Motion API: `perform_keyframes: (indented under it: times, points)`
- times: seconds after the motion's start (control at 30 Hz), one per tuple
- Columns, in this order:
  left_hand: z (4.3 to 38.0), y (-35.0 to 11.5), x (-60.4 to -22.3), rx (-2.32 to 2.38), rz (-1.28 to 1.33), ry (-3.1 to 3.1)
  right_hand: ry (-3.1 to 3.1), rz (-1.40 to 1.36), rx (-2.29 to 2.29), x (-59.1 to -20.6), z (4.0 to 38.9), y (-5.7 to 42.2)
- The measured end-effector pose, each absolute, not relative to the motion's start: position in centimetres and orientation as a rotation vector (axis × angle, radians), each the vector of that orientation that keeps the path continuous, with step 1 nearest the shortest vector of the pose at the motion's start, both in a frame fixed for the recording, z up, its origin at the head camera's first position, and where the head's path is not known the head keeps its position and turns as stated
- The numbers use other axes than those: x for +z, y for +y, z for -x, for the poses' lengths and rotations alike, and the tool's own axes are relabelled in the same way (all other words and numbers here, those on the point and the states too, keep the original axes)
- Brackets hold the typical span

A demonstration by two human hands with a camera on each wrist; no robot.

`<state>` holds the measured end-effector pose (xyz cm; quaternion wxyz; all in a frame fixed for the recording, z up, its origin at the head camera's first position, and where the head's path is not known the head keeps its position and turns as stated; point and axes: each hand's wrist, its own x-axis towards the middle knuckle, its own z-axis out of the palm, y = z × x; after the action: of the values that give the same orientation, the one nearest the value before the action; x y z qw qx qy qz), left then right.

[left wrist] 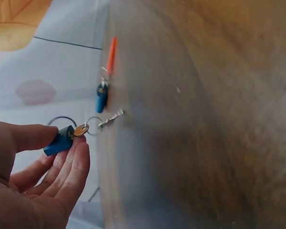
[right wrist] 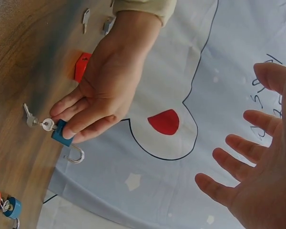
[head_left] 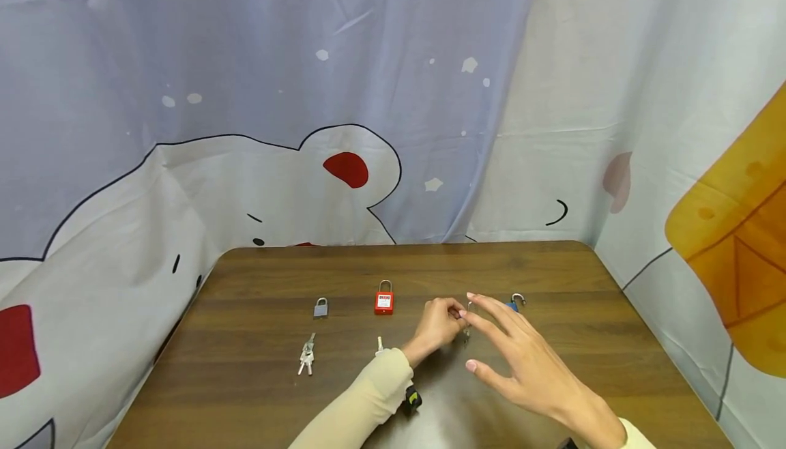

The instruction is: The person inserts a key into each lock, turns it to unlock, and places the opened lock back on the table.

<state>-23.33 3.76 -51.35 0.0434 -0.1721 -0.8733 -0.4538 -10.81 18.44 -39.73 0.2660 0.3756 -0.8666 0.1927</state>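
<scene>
Blue padlock in left hand's pinching grip, right hand spread, red padlock's label seemingly illegible

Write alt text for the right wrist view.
A left hand holds a blue padlock with its shackle open and a key in its base; the right hand holds nothing. A red padlock and another blue padlock lie on the wooden table.
</scene>
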Motion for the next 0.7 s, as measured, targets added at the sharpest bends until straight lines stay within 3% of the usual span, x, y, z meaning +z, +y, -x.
perform_keyframes:
  times: [0.7]
  points:
    - [26.6,4.7,-52.6,-1.293,0.367,-2.766,-2.381,-0.969,0.486,-40.8,10.8,19.0]
